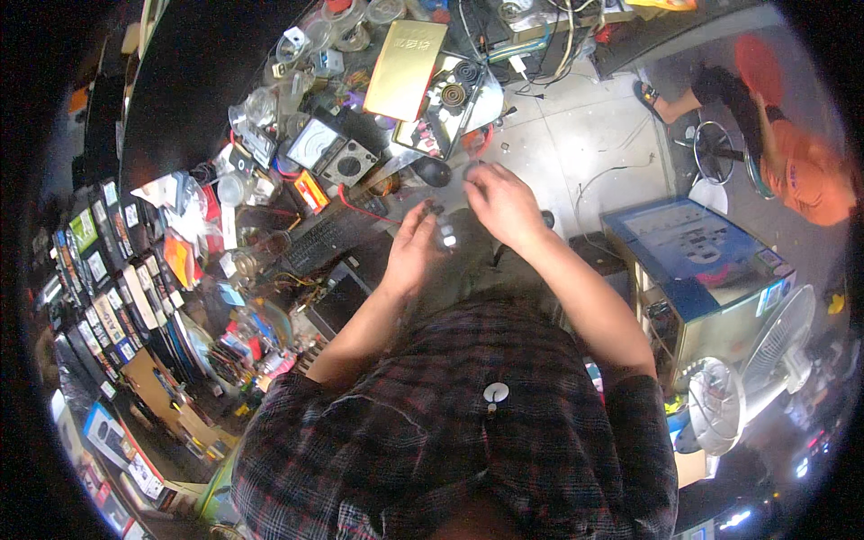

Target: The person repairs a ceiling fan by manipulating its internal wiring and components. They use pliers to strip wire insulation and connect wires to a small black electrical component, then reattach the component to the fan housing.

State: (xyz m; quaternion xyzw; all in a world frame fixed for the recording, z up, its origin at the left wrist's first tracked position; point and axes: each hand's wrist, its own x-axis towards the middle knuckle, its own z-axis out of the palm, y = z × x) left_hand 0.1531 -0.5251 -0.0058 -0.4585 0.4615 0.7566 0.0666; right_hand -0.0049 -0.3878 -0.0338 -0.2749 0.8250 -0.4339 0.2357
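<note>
Small part (pixel 446 236), dark with pale patches, lies at the fingertips of the person's left hand (pixel 409 259), in front of the body; blur hides what exactly it is. It is probably light and stiff, with a hard, rather smooth surface that might slip, and perhaps fragile if it has fine joints. Its side edges seem the best place for a thumb-and-finger hold, with little squeeze.

The left hand is nearly closed, thumb and fingers drawn together, apparently pinching the part. The right hand (pixel 501 203) is half curled, back upward, its fingertips by a dark round bit (pixel 472 169); whether it grips that cannot be told.

Counted from the largest down: one other person (pixel 814 180) in an orange top, at the right; one big box (pixel 720 238) with a blue top; at least one white fan (pixel 781 342); one keyboard (pixel 317 243); one gold-coloured lid (pixel 405 70); one meter (pixel 351 164) with a dial; one orange box (pixel 310 193); one black ball (pixel 432 171); two dark coils (pixel 453 95); one thin red wire (pixel 364 210) running toward the left hand. Cases (pixel 112 297) packed along the left are too crowded to count.
</note>
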